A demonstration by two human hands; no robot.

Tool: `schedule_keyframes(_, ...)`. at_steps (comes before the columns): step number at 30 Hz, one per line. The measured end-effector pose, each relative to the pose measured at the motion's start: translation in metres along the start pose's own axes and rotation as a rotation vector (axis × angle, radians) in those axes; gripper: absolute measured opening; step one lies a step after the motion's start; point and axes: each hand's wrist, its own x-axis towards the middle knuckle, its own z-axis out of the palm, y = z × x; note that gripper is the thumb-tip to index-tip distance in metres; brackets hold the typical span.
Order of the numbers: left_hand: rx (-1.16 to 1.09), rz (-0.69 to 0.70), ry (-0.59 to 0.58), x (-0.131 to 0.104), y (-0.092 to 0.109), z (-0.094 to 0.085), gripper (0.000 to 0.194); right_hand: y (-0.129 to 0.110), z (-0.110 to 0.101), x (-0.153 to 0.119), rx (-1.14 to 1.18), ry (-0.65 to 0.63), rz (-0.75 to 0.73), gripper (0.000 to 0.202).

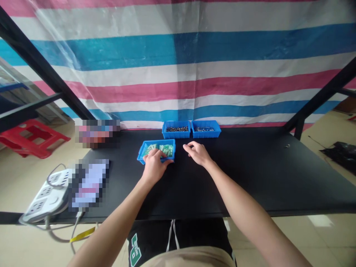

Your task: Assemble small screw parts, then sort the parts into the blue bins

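Observation:
My left hand [155, 165] is closed over the near wall of a blue bin [140, 152]. Its fingers reach over the rim and the thumb lies along the outside near the right corner. Inside that bin are green and pale pieces [167, 150], partly covered by my fingers; their kind is too small to tell. To the right of the bin, my right hand [197, 152] hovers over the black table [194, 189], with fingers curled and pressed together. Whatever they hold, if anything, is hidden.
Against the striped sheet [236, 85] stand a blue bin [176, 135] of dark small parts and another blue bin [206, 135] of shiny metal parts. A white power strip [48, 194] with cables lies left. A small metal piece [287, 146] rests at right. Black posts [317, 94] flank the table.

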Motion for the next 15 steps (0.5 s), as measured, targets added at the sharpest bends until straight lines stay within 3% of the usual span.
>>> schedule_keyframes(3, -0.088, 0.146, 0.017, 0.0, 0.023, 0.01, 0.025, -0.006, 0.001, -0.002, 0.195, -0.074, 0.136, 0.059)
schedule_keyframes(7, -0.137, 0.334, 0.002, 0.014, 0.04, 0.027, 0.025, 0.0, -0.005, 0.004, 0.402, -0.107, 0.169, 0.045)
schedule_keyframes(10, -0.174, 0.444, 0.012, 0.028, 0.038, 0.039, 0.027, 0.01, -0.01, 0.01, 0.522, -0.075, 0.182, 0.035)
schedule_keyframes(15, -0.195, 0.701, -0.023, 0.038, 0.022, 0.048, 0.027, 0.022, -0.007, 0.016, 0.465, 0.083, 0.118, 0.033)
